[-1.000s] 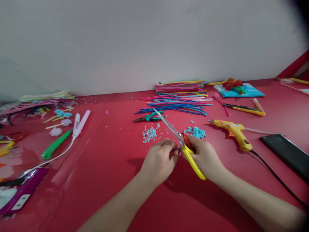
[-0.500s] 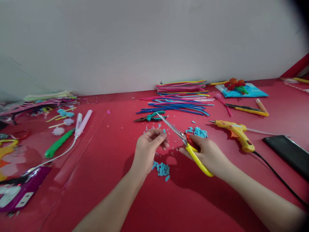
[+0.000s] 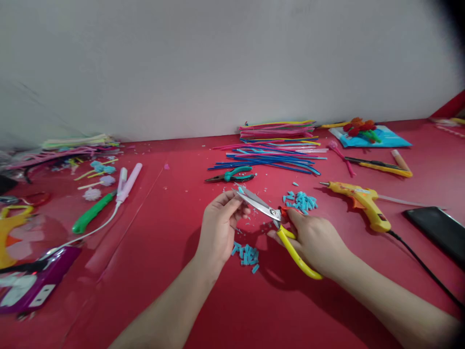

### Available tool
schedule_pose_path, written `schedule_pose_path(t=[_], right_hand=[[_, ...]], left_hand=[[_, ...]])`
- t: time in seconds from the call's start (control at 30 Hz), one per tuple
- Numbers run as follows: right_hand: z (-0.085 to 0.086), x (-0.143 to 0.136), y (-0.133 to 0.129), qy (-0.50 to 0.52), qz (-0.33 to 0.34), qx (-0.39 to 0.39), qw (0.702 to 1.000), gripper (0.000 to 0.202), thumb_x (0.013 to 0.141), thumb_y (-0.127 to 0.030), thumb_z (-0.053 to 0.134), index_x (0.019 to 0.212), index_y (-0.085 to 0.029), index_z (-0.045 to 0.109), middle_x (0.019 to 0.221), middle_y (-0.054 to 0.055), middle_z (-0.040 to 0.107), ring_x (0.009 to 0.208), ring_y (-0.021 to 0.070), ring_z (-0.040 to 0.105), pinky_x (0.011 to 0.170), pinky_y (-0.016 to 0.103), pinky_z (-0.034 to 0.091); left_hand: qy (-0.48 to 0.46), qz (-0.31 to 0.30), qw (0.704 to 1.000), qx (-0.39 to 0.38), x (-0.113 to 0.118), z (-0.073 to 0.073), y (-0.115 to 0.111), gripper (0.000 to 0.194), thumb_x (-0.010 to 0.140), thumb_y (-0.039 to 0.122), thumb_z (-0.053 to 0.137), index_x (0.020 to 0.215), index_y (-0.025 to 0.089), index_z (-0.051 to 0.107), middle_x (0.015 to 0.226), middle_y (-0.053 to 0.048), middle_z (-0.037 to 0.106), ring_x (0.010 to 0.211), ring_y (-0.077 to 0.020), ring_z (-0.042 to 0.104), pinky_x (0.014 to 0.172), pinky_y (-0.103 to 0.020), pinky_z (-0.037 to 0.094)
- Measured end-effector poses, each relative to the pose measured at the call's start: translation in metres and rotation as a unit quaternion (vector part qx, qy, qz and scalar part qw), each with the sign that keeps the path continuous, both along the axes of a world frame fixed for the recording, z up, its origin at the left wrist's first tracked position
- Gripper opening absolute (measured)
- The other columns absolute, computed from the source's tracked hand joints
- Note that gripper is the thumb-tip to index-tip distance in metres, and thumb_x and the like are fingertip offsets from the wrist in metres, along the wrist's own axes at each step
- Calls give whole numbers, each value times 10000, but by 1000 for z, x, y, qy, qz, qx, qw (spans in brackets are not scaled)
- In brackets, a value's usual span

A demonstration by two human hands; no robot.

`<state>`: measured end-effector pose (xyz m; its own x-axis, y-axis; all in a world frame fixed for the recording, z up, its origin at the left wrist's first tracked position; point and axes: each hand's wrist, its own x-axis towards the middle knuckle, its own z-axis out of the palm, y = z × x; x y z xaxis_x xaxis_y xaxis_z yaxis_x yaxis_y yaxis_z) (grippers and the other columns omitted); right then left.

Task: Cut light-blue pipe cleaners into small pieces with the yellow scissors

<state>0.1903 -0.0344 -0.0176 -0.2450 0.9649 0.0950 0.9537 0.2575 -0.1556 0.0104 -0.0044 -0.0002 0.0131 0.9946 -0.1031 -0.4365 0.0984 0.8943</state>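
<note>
Red table [image 3: 145,291]: left hand [image 3: 220,218] pinches a blue piece [image 3: 240,190] at ten o'clock from the right hand [image 3: 314,237] — which grips scissors [image 3: 273,212], blades toward it.

This is a craft workspace: a red surface [image 3: 145,291] against a plain pale wall [image 3: 181,72]. From mid-view, where pliers [image 3: 228,176] lie, bundled pipe cleaners [image 3: 278,132] sit toward one o'clock, a yellow hot glue gun [image 3: 363,195] at three, short blue cut pieces [image 3: 248,255] at six, a purple power strip [image 3: 60,266] at eight and a fluffy white pompom flower [image 3: 92,194] at nine. Scraps [image 3: 254,220] dot the red top.
</note>
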Motion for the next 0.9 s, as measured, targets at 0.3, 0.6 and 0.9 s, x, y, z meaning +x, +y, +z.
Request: schedule_pose_path(t=[0.3, 0.6, 0.9], right_hand=[[-1, -3, -3, 15, 12, 16, 1000, 369, 779, -541, 316, 721, -192, 423, 473, -2, 516, 417, 128, 487, 429, 231, 164], [0, -3, -4, 20, 6, 9, 1000, 357, 767, -546, 345, 704, -199, 405, 479, -11, 510, 418, 130, 487, 432, 235, 161], [0, -3, -4, 16, 3, 5, 1000, 364, 773, -541, 334, 667, -198, 398, 481, 0, 518, 413, 127, 478, 433, 236, 152]], left_hand=[[-34, -2, 999, 7, 5, 2, -2, 39, 703, 157, 571, 729, 128, 578, 646, 9, 558, 539, -46, 509, 511, -150, 397], [-35, 3, 999, 2, 5, 3, -2, 65, 691, 179, 592, 735, 132, 588, 640, 16, 571, 527, -38, 508, 507, -146, 398], [-47, -10, 999, 17, 3, 0, -2, 49, 716, 161, 568, 755, 139, 587, 662, 14, 574, 549, -38, 515, 516, -135, 403]])
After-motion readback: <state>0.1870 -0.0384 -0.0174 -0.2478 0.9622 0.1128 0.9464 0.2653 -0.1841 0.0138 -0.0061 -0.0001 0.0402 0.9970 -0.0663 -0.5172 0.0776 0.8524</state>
